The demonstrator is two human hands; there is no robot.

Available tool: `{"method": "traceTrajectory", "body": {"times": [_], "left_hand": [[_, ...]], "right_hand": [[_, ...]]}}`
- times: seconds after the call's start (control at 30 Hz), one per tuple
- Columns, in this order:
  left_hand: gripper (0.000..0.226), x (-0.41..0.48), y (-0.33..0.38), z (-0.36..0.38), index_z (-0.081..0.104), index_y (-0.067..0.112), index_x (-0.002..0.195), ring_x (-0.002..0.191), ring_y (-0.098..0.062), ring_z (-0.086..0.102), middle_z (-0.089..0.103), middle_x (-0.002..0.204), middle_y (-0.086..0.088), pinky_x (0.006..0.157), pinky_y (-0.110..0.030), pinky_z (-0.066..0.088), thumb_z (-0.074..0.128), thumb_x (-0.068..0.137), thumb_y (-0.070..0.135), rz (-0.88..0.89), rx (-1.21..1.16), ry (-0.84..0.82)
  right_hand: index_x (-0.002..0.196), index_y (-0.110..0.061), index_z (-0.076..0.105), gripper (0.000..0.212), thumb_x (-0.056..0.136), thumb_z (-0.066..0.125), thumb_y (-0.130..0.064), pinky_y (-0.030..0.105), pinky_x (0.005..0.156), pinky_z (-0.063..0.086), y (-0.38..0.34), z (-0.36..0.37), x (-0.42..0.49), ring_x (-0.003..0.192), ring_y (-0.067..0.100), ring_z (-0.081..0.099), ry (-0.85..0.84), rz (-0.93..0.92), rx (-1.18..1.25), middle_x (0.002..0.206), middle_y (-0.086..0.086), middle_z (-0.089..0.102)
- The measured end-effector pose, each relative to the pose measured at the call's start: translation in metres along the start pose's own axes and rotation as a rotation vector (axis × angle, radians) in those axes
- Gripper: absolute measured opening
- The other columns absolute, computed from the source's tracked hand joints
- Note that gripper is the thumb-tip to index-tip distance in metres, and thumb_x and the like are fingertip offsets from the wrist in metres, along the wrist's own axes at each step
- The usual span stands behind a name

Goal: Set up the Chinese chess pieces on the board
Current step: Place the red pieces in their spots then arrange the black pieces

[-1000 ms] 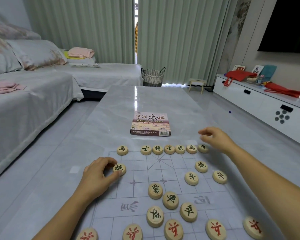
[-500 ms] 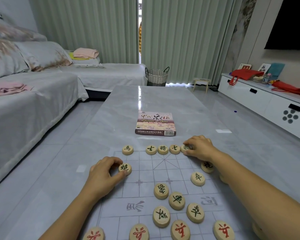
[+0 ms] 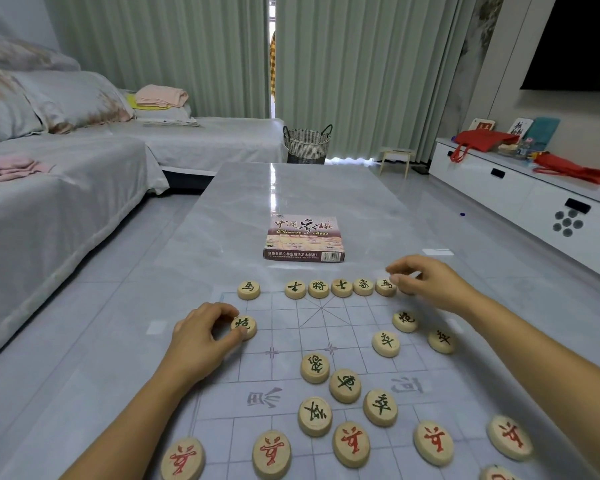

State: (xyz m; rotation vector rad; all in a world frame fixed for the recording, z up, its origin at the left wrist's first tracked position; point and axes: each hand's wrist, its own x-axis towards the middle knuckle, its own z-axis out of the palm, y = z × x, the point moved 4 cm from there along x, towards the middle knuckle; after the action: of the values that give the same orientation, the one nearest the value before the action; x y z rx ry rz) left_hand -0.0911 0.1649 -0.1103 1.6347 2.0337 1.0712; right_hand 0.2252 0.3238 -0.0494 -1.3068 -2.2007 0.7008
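The printed chess board (image 3: 284, 341) lies on a grey marble table. My left hand (image 3: 201, 336) pinches a green cannon piece (image 3: 246, 326) on the board's left side. My right hand (image 3: 430, 284) hovers with curled, blurred fingers over the right end of the back row, beside a horse piece (image 3: 385, 287). The back row also holds a horse (image 3: 248, 289), an advisor (image 3: 295, 289), the general (image 3: 318, 288), a second advisor (image 3: 341, 287) and an elephant (image 3: 363, 286). Loose green pieces (image 3: 345, 385) cluster mid-board. Red soldiers (image 3: 351, 444) line the near edge.
The chess box (image 3: 304, 239) lies flat on the table just beyond the board. A second cannon (image 3: 405, 321) and two green soldiers (image 3: 386, 343) sit at the right. A sofa (image 3: 66, 202) runs along the left, and a white cabinet (image 3: 534, 195) stands at the right.
My right hand has shifted right along the back row, from the elephant piece to beyond the horse piece. My left hand keeps its pinch on the cannon piece.
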Motion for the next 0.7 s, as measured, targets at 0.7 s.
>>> {"method": "traceTrajectory", "body": {"times": [0.7], "left_hand": [[0.053, -0.004, 0.003, -0.003, 0.059, 0.028, 0.094, 0.093, -0.013, 0.056, 0.059, 0.090, 0.015, 0.091, -0.038, 0.045, 0.043, 0.056, 0.062, -0.031, -0.087, 0.023]], "right_hand": [[0.108, -0.019, 0.048, 0.051, 0.080, 0.053, -0.061, 0.032, 0.070, 0.037, -0.102, 0.106, -0.036, 0.087, 0.019, 0.050, -0.358, -0.109, -0.527, 0.102, 0.000, 0.052]]}}
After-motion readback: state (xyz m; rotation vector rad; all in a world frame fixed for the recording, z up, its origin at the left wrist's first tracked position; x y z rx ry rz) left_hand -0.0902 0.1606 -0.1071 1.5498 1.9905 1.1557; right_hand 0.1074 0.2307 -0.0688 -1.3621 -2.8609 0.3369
